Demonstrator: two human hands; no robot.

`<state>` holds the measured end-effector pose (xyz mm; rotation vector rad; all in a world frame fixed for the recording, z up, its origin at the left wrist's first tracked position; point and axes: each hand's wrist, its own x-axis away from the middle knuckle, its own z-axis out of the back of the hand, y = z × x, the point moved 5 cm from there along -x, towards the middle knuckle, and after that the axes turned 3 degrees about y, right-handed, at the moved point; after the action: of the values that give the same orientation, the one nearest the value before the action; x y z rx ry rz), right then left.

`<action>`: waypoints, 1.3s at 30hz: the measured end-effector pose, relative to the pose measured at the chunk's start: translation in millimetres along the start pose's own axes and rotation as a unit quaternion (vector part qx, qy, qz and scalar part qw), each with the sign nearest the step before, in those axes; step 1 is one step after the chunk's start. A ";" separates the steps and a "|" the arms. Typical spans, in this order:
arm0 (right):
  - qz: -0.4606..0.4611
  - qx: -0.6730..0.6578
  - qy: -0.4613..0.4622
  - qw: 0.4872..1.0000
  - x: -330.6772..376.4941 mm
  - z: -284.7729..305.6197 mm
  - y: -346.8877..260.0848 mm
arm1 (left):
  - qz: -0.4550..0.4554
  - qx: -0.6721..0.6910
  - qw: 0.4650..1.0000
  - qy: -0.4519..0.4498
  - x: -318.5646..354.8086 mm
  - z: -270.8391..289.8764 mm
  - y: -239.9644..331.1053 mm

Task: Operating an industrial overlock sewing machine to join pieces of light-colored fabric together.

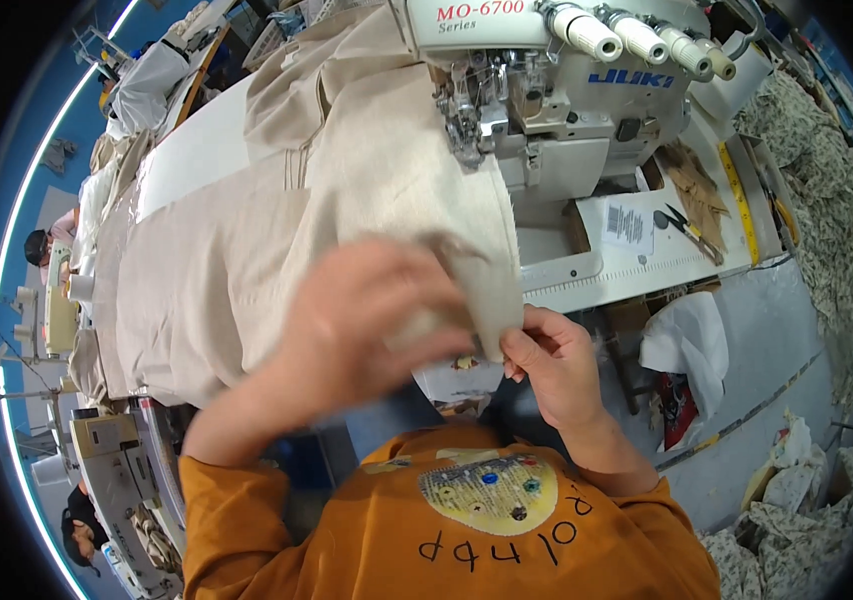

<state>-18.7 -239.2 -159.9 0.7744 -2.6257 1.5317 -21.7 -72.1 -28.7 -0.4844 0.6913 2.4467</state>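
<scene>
A large piece of beige fabric (377,150) covers the sewing table and runs up to the presser foot (469,148) of a white overlock machine (572,150). Between thumb and fingers, my right hand (555,358) pinches the fabric's near right corner, just off the table's front edge. My left hand (372,315) is smeared by motion above the cloth, left of that corner. Whether its fingers grip any fabric cannot be made out. Along the right side, the cloth's raw edge leads from the presser foot down to my right hand.
On the machine table lie small scissors (692,232), a paper label (629,225) and a yellow measuring tape (739,200). Patterned fabric (812,150) is heaped at the far right. A white plastic bag (687,350) hangs below the table. Two people sit at machines on the left.
</scene>
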 end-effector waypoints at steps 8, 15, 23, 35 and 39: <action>0.114 0.075 0.029 0.990 19.7 6.1 -1.5 | -0.001 -0.056 0.991 0.125 36.4 -47.1 20.1; 0.186 0.140 0.071 0.970 26.2 3.1 -13.1 | 0.030 0.013 0.985 0.171 39.0 -52.1 22.1; 0.303 0.158 0.068 0.938 41.0 -0.9 -16.0 | -0.087 -0.175 0.966 0.170 44.7 -52.4 50.4; 0.329 0.204 0.066 0.920 42.9 -0.8 -26.1 | -0.090 -0.132 0.976 0.146 51.0 -51.9 52.2; 0.485 0.438 -0.021 0.757 42.9 -10.5 -47.6 | -0.127 -0.121 0.975 0.133 49.4 -51.6 52.2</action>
<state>-39.1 -267.4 -105.1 -0.8659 -2.2436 3.0436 -81.6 -118.9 -74.0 -0.9506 0.4033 2.2517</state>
